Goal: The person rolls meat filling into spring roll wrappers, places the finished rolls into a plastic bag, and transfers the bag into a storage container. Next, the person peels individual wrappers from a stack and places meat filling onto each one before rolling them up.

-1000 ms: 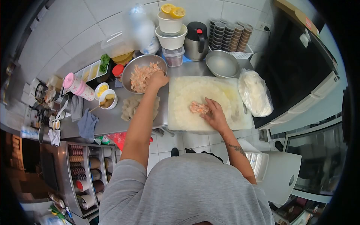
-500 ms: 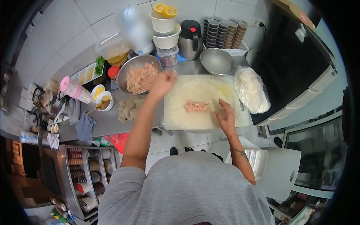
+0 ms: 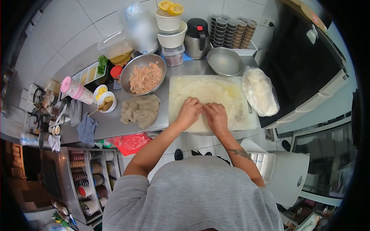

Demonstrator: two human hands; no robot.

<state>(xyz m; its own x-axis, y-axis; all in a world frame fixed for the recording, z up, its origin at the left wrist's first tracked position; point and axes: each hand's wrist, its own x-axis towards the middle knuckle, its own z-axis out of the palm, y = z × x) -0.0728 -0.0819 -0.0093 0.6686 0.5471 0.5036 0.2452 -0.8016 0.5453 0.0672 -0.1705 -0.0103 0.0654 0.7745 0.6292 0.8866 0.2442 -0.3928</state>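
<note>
My left hand (image 3: 189,112) and my right hand (image 3: 216,117) meet low over the middle of a pale cutting board (image 3: 179,86), fingers curled in and fingertips nearly touching. Both hands look closed, and whatever is between the fingers is hidden. The small heap of chopped pink filling, seen earlier on the board, is now covered by the hands. A thin whitish layer (image 3: 208,88) covers much of the board. To the left stands a steel bowl (image 3: 125,82) holding more pink chopped filling (image 3: 146,77).
A beige cloth (image 3: 140,109) lies left of the board, near the counter's front edge. On the right sits a clear plastic bag of something white (image 3: 259,92). Behind are an empty steel bowl (image 3: 225,62), a steel jug (image 3: 195,40) and stacked tubs (image 3: 171,40).
My left hand has come from beside the filled bowl down to the board's middle. My right hand has moved left to meet it, and the filling heap is now hidden.
</note>
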